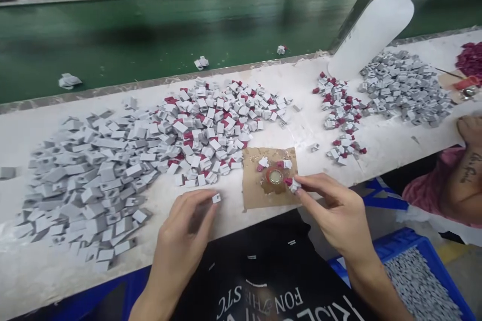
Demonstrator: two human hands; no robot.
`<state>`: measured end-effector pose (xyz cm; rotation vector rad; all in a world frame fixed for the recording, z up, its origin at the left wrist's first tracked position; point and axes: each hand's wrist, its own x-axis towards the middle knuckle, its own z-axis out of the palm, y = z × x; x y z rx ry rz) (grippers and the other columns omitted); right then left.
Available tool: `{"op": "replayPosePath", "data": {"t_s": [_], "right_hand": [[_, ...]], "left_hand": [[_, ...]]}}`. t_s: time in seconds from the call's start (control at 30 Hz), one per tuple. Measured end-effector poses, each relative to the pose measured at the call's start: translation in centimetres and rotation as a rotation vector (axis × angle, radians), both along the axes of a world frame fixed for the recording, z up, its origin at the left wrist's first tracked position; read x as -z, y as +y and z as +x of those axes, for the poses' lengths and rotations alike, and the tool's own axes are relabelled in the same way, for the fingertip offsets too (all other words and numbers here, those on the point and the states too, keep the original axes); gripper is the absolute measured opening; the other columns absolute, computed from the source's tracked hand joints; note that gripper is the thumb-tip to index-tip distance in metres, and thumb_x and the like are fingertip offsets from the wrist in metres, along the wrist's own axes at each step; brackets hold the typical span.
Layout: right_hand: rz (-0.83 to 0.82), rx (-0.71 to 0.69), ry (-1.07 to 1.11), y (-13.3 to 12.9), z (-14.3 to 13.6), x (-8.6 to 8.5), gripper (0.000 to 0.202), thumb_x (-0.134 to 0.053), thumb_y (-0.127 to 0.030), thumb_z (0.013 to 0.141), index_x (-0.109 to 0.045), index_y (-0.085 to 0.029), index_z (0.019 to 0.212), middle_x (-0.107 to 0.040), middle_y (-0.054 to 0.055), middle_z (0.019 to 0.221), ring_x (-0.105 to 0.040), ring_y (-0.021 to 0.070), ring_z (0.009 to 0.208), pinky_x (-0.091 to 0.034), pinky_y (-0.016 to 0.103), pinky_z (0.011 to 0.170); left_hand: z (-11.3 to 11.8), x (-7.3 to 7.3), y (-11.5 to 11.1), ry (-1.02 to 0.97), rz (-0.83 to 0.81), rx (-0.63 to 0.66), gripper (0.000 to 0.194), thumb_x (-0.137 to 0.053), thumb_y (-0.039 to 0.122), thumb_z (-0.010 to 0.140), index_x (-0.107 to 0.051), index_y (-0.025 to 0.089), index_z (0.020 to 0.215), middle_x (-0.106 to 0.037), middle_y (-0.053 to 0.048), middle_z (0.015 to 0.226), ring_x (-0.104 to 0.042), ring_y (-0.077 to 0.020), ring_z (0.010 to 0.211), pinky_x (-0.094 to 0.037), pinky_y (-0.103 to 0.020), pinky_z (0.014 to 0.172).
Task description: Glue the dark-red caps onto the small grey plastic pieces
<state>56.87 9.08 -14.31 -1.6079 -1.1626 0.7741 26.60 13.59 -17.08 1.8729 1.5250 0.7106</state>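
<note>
My left hand [184,233] pinches a small grey plastic block [216,198] between thumb and forefinger, just left of a square of brown cardboard [250,195]. Over the cardboard's right edge, my right hand [335,208] grips a grey-and-dark-red plastic piece [292,185] by its grey part. The red end points at a small round dish [275,176] with a reddish rim, which sits in a wet patch. Two more grey-and-red pieces lie on the cardboard beside the dish. A wide heap of grey blocks [109,160] mixed with red parts spreads beyond my left hand.
A white squeeze bottle [376,30] stands behind a smaller group of grey-and-red pieces [341,110]. More grey parts [408,88] are piled at right. A green conveyor belt [150,30] runs behind. At right are another person's arm [465,175] and a blue crate [437,266] of grey parts.
</note>
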Motion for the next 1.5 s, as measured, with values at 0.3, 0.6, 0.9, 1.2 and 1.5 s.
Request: {"op": "replayPosePath", "data": {"t_s": [0.3, 0.6, 0.9, 1.2, 1.5], "right_hand": [[0.046, -0.088, -0.132, 1.4, -0.7, -0.5, 0.027, -0.078, -0.018, 0.107, -0.094, -0.035, 0.121, -0.09, 0.004, 0.11, -0.088, 0.0272, 0.099, -0.076, 0.044, 0.087], [0.032, -0.102, -0.122, 1.8, -0.4, -0.7, 0.023, -0.08, -0.021, 0.105, -0.095, -0.035, 0.116, -0.088, 0.005, 0.103, -0.085, 0.0279, 0.093, -0.075, 0.047, 0.084], [0.004, -0.03, 0.492, 3.0, -0.5, -0.3, 0.014, -0.093, -0.031, 0.101, -0.095, -0.037, 0.114, -0.093, 0.002, 0.114, -0.09, 0.0246, 0.108, -0.076, 0.04, 0.099], [0.032, -0.002, 0.54, 3.3, -0.4, 0.0, 0.015, -0.095, -0.029, 0.099, -0.097, -0.037, 0.111, -0.092, 0.001, 0.109, -0.09, 0.0229, 0.104, -0.077, 0.035, 0.094], [0.015, -0.159, 0.501, 5.0, -0.5, -2.0, 0.018, -0.095, -0.02, 0.096, -0.097, -0.032, 0.109, -0.09, 0.002, 0.096, -0.089, 0.0198, 0.09, -0.076, 0.028, 0.078]], "left_hand": [[0.5, 0.2, 0.0, -0.059, -0.029, -0.004, 0.016, -0.071, 0.038, 0.114, -0.077, 0.035, 0.128, -0.082, -0.002, 0.125, -0.077, -0.0244, 0.106, -0.064, -0.04, 0.097], [4.0, -1.2, 1.4, -0.345, -0.189, -0.045, 0.014, -0.079, 0.041, 0.108, -0.081, 0.035, 0.12, -0.08, -0.002, 0.113, -0.079, -0.0243, 0.102, -0.071, -0.037, 0.093], [10.2, -4.0, 4.8, -0.687, -0.441, 0.076, 0.015, -0.085, 0.041, 0.102, -0.087, 0.033, 0.114, -0.089, -0.004, 0.114, -0.088, -0.0267, 0.103, -0.077, -0.041, 0.092], [11.6, -3.8, 5.5, -0.764, -0.481, 0.146, 0.014, -0.086, 0.04, 0.103, -0.087, 0.031, 0.114, -0.088, -0.005, 0.116, -0.087, -0.0268, 0.109, -0.076, -0.041, 0.099], [10.3, -4.3, 6.2, -0.717, -0.335, 0.293, 0.011, -0.077, 0.029, 0.113, -0.085, 0.028, 0.12, -0.083, -0.006, 0.12, -0.082, -0.0225, 0.11, -0.071, -0.031, 0.093]]}}
